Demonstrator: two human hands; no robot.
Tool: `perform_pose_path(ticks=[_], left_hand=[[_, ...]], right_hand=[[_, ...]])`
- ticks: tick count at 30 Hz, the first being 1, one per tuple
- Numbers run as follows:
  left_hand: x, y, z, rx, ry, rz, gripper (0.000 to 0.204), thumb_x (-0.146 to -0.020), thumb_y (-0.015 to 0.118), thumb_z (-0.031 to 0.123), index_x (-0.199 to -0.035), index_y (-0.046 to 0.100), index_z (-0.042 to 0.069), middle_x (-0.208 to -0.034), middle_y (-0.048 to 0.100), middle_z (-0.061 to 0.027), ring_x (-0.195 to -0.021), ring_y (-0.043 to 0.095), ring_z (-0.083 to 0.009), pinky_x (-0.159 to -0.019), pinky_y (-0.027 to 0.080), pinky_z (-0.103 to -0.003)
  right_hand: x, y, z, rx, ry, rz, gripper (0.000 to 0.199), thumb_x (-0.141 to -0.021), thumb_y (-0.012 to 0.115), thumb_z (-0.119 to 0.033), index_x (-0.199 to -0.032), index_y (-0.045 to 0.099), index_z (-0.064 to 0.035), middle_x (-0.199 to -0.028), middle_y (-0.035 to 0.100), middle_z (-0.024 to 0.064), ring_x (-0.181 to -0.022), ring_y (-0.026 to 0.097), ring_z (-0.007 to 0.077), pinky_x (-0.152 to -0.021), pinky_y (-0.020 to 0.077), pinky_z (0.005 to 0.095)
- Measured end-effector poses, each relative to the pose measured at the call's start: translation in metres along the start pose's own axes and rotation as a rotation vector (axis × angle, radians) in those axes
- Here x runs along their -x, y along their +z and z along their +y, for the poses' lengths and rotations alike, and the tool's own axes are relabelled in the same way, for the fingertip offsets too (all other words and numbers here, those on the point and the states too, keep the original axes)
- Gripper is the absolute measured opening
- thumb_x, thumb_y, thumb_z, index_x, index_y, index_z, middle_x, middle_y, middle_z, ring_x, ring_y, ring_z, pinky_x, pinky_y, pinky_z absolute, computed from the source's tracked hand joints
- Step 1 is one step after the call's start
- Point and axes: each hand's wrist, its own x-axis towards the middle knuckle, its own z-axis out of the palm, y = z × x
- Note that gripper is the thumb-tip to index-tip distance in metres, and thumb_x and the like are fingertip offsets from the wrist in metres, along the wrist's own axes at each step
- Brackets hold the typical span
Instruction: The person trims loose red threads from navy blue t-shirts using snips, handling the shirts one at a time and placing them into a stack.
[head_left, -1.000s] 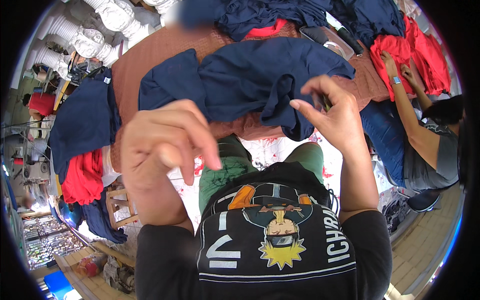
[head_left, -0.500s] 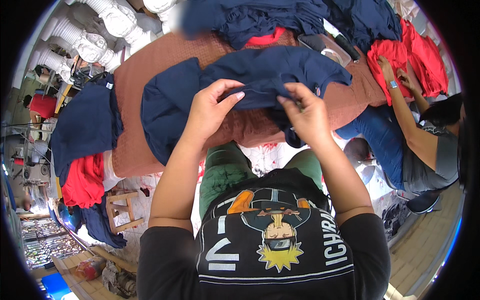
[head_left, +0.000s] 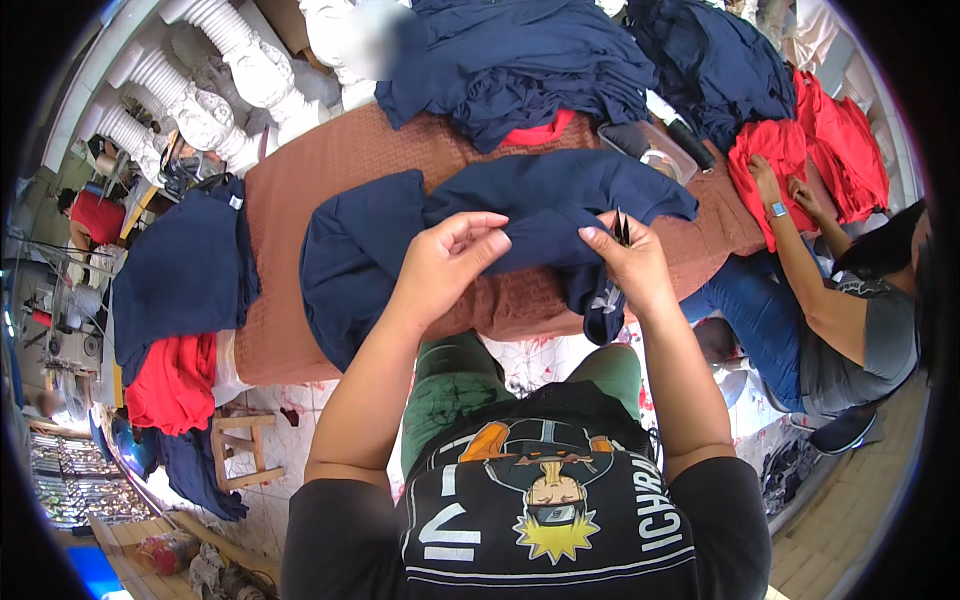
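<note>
A navy blue garment (head_left: pixel 560 180) lies spread over the brown cloth-covered table in front of me, its near part hanging over the edge. My left hand (head_left: pixel 450 255) pinches the garment's near edge between thumb and fingers. At the other end of that stretch, my right hand (head_left: pixel 635 262) has its thumb against the cloth. Dark pointed blades of small thread snips (head_left: pixel 622 229) stick up from between the right hand's fingers; the rest of the tool is hidden in the hand. Below it dangles a bunched navy end with a whitish tag (head_left: pixel 606 299).
Navy garments (head_left: pixel 530 70) are heaped at the far side, by a clear plastic box (head_left: pixel 665 155) and a dark cone (head_left: pixel 690 145). To the right, a seated co-worker (head_left: pixel 830 290) handles red cloth (head_left: pixel 770 155). Navy clothes (head_left: pixel 180 270) and a wooden stool (head_left: pixel 240 450) stand left.
The snips' blades now show upright in my right hand; before, they were barely visible. My left fingers have shifted on the garment's edge. The whole view sits a little lower.
</note>
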Motion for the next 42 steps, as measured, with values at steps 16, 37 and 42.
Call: perform_pose_path(ticks=[16, 37, 42], left_hand=[[-0.003, 0.007, 0.006, -0.248, 0.024, 0.096, 0.022, -0.089, 0.068, 0.020, -0.094, 0.071, -0.001, -0.072, 0.066, 0.0001, -0.066, 0.051, -0.0027, -0.062, 0.043, -0.022], [-0.001, 0.006, 0.001, 0.101, -0.066, 0.027, 0.019, -0.093, 0.066, 0.020, -0.097, 0.067, 0.002, -0.090, 0.067, -0.0033, -0.072, 0.054, -0.0036, -0.062, 0.041, -0.017], [0.010, -0.008, 0.028, -0.123, 0.482, -0.288, 0.038, -0.094, 0.061, 0.034, -0.071, 0.067, 0.004, -0.083, 0.067, -0.0087, -0.072, 0.059, -0.0174, -0.068, 0.046, -0.030]], right_hand=[[0.017, -0.007, -0.031, 0.732, -0.432, 0.087, 0.039, -0.087, 0.069, -0.022, -0.117, 0.061, -0.0001, -0.102, 0.063, 0.0176, -0.096, 0.062, 0.0290, -0.084, 0.0476, 0.0351], [0.020, 0.047, -0.013, 0.792, -0.528, -0.135, 0.023, -0.088, 0.061, -0.019, -0.099, 0.066, 0.0004, -0.089, 0.067, 0.0205, -0.079, 0.065, 0.0387, -0.068, 0.0510, 0.0443], [0.010, 0.040, -0.007, 0.781, -0.541, -0.077, 0.024, -0.089, 0.061, -0.021, -0.102, 0.066, -0.0001, -0.091, 0.067, 0.0213, -0.083, 0.065, 0.0388, -0.071, 0.0510, 0.0435]])
